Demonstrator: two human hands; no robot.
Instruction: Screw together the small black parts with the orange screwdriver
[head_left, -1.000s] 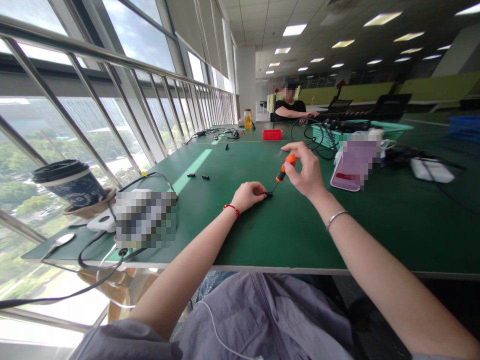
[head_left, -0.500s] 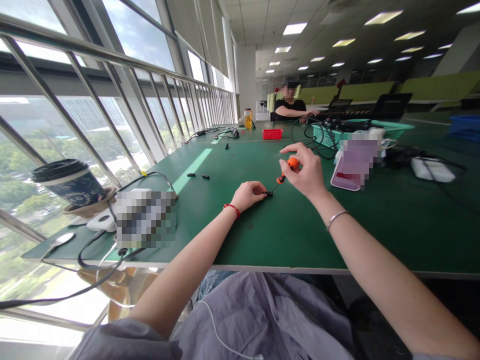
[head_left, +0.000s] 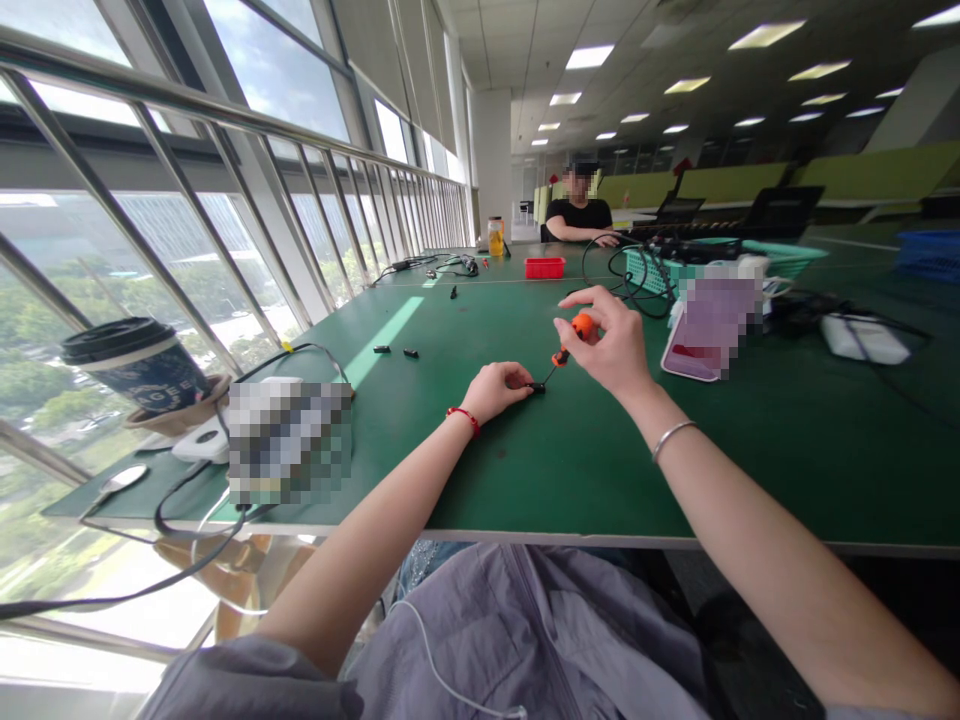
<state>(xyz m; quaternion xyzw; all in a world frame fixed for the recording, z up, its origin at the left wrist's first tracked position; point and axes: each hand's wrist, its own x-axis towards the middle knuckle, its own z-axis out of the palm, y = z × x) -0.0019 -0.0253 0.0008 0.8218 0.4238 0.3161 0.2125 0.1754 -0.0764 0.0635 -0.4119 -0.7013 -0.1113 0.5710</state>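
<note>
My left hand (head_left: 496, 390) rests on the green table (head_left: 465, 480), its fingers closed on a small black piece (head_left: 538, 388). What kind of part this is, I cannot make out. My right hand (head_left: 611, 340) grips an orange and black screwdriver (head_left: 582, 326) by the handle, index finger raised. The thin shaft slants down to the left, and its tip meets the black piece. Two similar black pieces, one on the left (head_left: 382, 349) and one on the right (head_left: 410, 353), lie farther off to the left of my hands.
At left stand a lidded paper cup (head_left: 142, 365) and a white device (head_left: 204, 440) with cables. A red tray (head_left: 544, 268) and a jar (head_left: 496, 237) sit farther back. To the right are a teal basket (head_left: 787, 258) and a phone (head_left: 694, 345). Another person (head_left: 579, 215) sits at the far end.
The screwdriver handle has shifted very slightly to the left in my right hand. My left hand keeps its place. The far person's arm has drawn in a little.
</note>
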